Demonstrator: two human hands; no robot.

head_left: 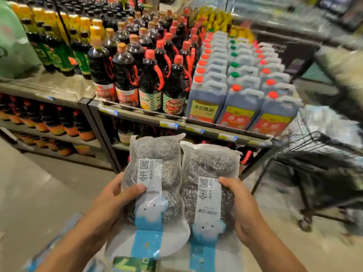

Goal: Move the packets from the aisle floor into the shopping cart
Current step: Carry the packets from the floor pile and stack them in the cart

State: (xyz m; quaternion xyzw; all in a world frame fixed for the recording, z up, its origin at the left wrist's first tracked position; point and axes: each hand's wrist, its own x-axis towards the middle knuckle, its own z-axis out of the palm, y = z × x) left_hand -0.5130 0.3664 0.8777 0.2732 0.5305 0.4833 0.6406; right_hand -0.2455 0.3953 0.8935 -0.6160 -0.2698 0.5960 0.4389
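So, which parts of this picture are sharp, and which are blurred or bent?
Head view: the two packets and both hands, left and right, are sharp; the shopping cart on the right is smeared by motion blur; the shelf edge bows from the wide lens; the bottle caps show soft glare.

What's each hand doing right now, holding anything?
Left hand: grips the left packet of steel scourers, thumb across its front.
Right hand: grips the right packet of steel scourers by its outer edge.
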